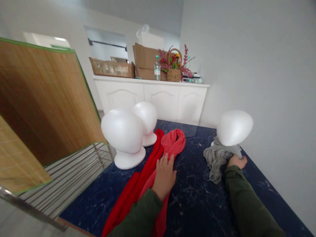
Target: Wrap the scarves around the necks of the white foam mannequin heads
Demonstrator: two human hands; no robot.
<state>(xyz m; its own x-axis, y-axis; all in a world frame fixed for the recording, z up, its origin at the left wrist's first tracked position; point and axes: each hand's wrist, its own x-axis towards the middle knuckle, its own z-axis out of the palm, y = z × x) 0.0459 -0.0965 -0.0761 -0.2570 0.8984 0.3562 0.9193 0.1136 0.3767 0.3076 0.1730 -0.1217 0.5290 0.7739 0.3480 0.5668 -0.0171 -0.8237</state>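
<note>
My left hand (165, 175) lies on a coral-pink scarf (170, 144), its fingers stretched out and slightly spread. The far end of this scarf is folded into a loop. Alongside on the left runs a bright red scarf (130, 191). A grey scarf (214, 157) is bunched around the base of a white foam mannequin head (234, 126) at the table's right side. My right hand (237, 162) is closed on the grey scarf's right part, its fingertips partly hidden. Two more white heads, a nearer one (122, 130) and a farther one (146, 117), stand upright on the left.
Everything rests on a dark blue marbled table (192, 197). A metal rack (81, 171) with bamboo mats (49, 98) stands left. Behind, a white cabinet (160, 102) carries cardboard boxes (145, 62), a water bottle (157, 69) and a flower basket (174, 75). A wall borders the right.
</note>
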